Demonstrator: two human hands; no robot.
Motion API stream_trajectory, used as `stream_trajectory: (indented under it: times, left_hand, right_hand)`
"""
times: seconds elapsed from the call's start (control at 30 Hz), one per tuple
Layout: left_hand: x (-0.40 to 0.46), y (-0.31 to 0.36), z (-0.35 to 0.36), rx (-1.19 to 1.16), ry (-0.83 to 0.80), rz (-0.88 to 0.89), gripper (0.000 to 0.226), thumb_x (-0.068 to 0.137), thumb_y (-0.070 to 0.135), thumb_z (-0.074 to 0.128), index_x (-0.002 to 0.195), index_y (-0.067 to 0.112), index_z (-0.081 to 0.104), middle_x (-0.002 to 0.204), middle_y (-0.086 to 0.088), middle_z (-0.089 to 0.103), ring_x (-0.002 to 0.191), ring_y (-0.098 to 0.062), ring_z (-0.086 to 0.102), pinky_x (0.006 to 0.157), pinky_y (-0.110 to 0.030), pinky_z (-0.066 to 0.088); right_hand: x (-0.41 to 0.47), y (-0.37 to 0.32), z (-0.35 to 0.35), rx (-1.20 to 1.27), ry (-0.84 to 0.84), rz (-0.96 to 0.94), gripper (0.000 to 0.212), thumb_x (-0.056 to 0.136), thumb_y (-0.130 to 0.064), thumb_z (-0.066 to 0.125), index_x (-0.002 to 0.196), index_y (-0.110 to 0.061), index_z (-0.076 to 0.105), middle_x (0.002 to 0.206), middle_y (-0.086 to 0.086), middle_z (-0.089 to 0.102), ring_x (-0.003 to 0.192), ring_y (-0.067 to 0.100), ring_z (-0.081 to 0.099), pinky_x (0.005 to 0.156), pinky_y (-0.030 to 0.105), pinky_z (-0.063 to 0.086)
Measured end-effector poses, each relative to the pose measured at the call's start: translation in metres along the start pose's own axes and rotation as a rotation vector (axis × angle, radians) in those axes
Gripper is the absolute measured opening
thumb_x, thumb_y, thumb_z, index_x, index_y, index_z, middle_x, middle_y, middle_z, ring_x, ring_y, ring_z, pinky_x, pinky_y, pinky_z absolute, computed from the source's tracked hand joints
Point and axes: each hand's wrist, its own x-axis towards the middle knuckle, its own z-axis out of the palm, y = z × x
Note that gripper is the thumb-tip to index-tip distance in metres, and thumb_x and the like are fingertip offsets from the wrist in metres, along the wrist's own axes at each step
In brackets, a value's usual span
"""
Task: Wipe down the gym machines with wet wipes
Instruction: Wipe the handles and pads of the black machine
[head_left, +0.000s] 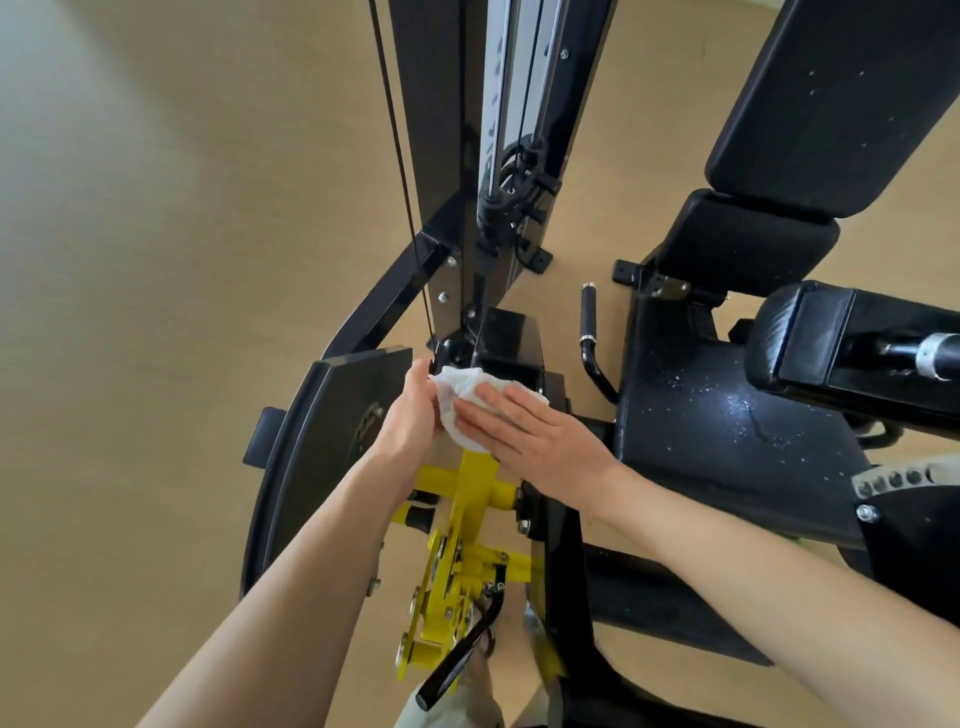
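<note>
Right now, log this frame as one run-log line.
left hand: holds wet wipe | right hand: flat on wipe | below: yellow bracket | seat: droplets

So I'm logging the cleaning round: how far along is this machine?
Possibly done: the black seat pad shows wet droplets, so it may have been sprayed or wiped. In hand: the left hand holds the white wet wipe while the right hand lies flat on it. Apparently left: the yellow lever assembly and the backrest pad.
</note>
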Motion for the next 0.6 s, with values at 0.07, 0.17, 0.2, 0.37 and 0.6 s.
stream_trajectory:
  times: [0.07,0.17,0.2,0.37,0.6]
  left_hand:
    - [-0.001,0.0,0.002,0.011,-0.002,-0.011,0.054,0.105,0.057,0.02,0.101,0.027,0.065,0.117,-0.005,0.07,0.114,-0.021,0.063,0.11,-0.042,0.041]
    - [-0.007,0.001,0.004,0.041,-0.001,-0.003,0.062,0.105,0.057,0.017,0.118,0.02,0.065,0.123,-0.006,0.067,0.12,-0.022,0.06,0.11,-0.041,0.04]
    - [-0.008,0.001,0.005,0.046,-0.002,-0.004,0.065,0.104,0.059,0.017,0.129,0.019,0.061,0.131,-0.007,0.064,0.124,-0.023,0.057,0.113,-0.044,0.037]
    - [-0.005,0.003,0.009,0.025,0.026,0.027,0.055,0.106,0.053,0.02,0.124,0.019,0.059,0.13,-0.009,0.061,0.118,-0.02,0.058,0.104,-0.038,0.042]
    - [-0.002,0.001,0.008,-0.027,0.051,0.051,0.061,0.107,0.053,0.018,0.144,0.017,0.05,0.136,-0.008,0.057,0.115,-0.016,0.058,0.103,-0.032,0.043]
  right_hand:
    - [-0.008,0.011,0.001,-0.01,0.009,-0.054,0.054,0.111,-0.013,0.025,0.163,-0.008,0.012,0.17,0.015,0.012,0.156,0.033,0.015,0.126,0.043,0.021]
    - [-0.021,0.021,0.003,-0.022,-0.015,-0.121,0.057,0.11,-0.015,0.032,0.163,-0.008,0.013,0.17,0.014,0.013,0.156,0.033,0.016,0.126,0.044,0.021]
    - [-0.023,0.023,0.003,-0.03,-0.007,-0.141,0.055,0.11,-0.015,0.029,0.163,-0.009,0.014,0.17,0.013,0.015,0.156,0.033,0.017,0.126,0.044,0.021]
    - [0.012,0.036,0.001,-0.069,-0.046,-0.297,0.059,0.11,-0.039,0.022,0.164,-0.019,0.009,0.171,0.013,0.005,0.157,0.036,0.004,0.129,0.048,0.006]
    - [0.028,0.028,0.001,-0.007,-0.079,-0.285,0.055,0.109,-0.023,0.011,0.163,-0.016,0.015,0.171,0.016,0.005,0.157,0.036,0.004,0.128,0.048,0.011]
